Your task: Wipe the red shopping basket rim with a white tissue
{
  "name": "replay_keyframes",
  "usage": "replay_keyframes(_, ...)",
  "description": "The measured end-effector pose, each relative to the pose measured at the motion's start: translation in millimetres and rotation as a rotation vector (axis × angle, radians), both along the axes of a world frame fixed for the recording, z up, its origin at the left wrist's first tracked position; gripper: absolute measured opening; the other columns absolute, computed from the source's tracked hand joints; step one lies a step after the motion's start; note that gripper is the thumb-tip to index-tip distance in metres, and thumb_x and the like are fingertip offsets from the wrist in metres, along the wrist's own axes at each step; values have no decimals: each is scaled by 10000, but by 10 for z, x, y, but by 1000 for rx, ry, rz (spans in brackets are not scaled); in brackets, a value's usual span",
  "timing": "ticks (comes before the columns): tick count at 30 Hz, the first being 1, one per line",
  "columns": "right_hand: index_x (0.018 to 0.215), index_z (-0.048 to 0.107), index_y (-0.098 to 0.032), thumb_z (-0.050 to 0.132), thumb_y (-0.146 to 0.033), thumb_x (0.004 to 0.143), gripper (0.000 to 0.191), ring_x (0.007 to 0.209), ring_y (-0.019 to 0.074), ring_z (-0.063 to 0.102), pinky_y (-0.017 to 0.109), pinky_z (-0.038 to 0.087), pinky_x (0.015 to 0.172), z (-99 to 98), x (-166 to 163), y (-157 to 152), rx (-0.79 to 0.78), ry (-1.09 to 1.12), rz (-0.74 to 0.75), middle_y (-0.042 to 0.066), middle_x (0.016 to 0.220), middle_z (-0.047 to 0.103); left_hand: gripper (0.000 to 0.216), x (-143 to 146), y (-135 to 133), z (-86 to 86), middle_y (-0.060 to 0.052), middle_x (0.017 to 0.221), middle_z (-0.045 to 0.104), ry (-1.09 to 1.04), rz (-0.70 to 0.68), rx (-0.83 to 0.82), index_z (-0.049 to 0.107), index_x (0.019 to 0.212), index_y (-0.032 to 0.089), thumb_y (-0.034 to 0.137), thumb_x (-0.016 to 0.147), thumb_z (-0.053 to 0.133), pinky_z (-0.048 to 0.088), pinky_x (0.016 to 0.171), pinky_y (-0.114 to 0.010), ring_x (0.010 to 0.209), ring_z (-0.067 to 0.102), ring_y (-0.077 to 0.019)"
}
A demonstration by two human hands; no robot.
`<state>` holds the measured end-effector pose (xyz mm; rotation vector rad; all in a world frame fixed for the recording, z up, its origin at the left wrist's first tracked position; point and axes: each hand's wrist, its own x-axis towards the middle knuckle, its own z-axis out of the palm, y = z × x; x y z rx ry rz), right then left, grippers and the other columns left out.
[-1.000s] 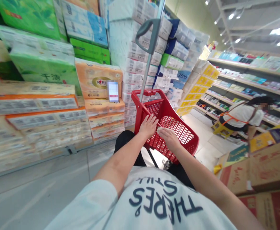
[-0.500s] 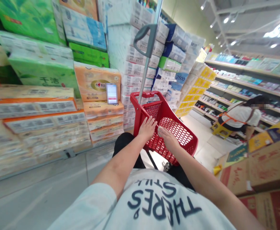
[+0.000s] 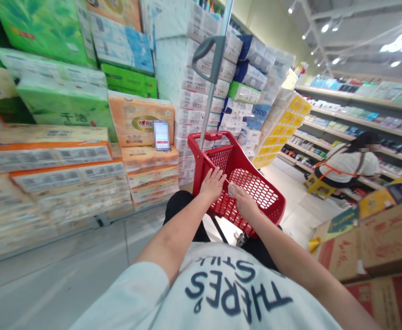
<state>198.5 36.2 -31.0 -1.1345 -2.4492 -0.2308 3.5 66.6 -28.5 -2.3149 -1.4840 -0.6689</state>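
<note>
In front of me stands a red plastic shopping basket point(image 3: 273, 192) with perforated walls and a tall metal pull rod topped by a grey loop handle point(image 3: 218, 59). My left hand point(image 3: 213, 184) lies on the near rim, palm down, its fingers extended and holding nothing. Just to its right, my right hand point(image 3: 245, 201) grips a small crumpled whitish cloth point(image 3: 233, 189) against the same rim. Whether it is fabric or paper tissue is too small to tell. Through the basket's holes only floor and light show.
Stacked tissue packs point(image 3: 142, 119) line the left side, with a lit phone point(image 3: 161, 135) upright against them. Cardboard boxes point(image 3: 389, 238) stand close on the right. Farther off, a person point(image 3: 345, 162) sits on a yellow stool point(image 3: 319, 185) by stocked shelves.
My right hand has shifted slightly along the rim with the cloth, which shows a little more. My left hand stays in place. The seated person has moved their head and arm.
</note>
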Motion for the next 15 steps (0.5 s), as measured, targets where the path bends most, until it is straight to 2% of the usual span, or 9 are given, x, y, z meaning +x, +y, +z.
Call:
replay_keyframes(3, 1444, 368, -153, 371, -38, 818, 636, 1243, 206, 480, 383, 424, 1040, 3, -8, 38, -37, 69, -119, 132, 1364, 518, 504, 5, 3, 0, -69, 1501, 374, 3, 3, -12, 429, 1400, 168, 238, 905, 368, 104, 1189, -436, 1449, 151, -229)
replay_keyframes(5, 1464, 326, -148, 385, -33, 813, 664, 1189, 223, 512, 388, 446, 1004, 2, -13, 17, -44, 22, -151, 145, 1334, 533, 503, 7, 2, 4, -75, 1501, 374, -1, 5, -15, 430, 1399, 162, 230, 906, 363, 102, 1189, -433, 1449, 148, -229)
replay_keyframes(9, 1413, 424, -195, 426, 7, 771, 673, 1240, 290, 450, 454, 433, 980, -59, 35, -94, 41, -167, -106, 166, 1463, 383, 494, 4, -18, 29, -82, 1500, 374, -1, 3, -24, 440, 1390, 154, 217, 909, 350, 109, 1187, -433, 1450, 145, -230)
replay_keyframes(11, 1370, 479, -215, 433, 8, 767, 645, 1273, 293, 418, 458, 413, 996, -82, 60, -109, 61, -179, -69, 148, 1496, 338, 493, 3, -30, 42, -77, 1503, 370, 7, 5, -36, 437, 1391, 160, 218, 909, 354, 121, 1184, -439, 1449, 150, -230)
replay_keyframes(13, 1380, 459, -228, 413, -10, 796, 625, 1248, 256, 451, 411, 429, 985, -69, 50, -77, 28, -97, -83, 122, 1470, 386, 494, 3, -35, 48, -77, 1504, 369, 9, 6, -38, 430, 1395, 160, 214, 910, 355, 127, 1182, -442, 1448, 155, -230)
replay_keyframes(15, 1402, 420, -204, 387, -50, 842, 582, 1169, 221, 520, 354, 462, 941, -21, 1, -28, -41, 18, -159, 120, 1375, 496, 492, 5, -33, 43, -83, 1501, 373, 10, 9, -31, 432, 1395, 151, 207, 913, 347, 126, 1183, -439, 1446, 161, -235)
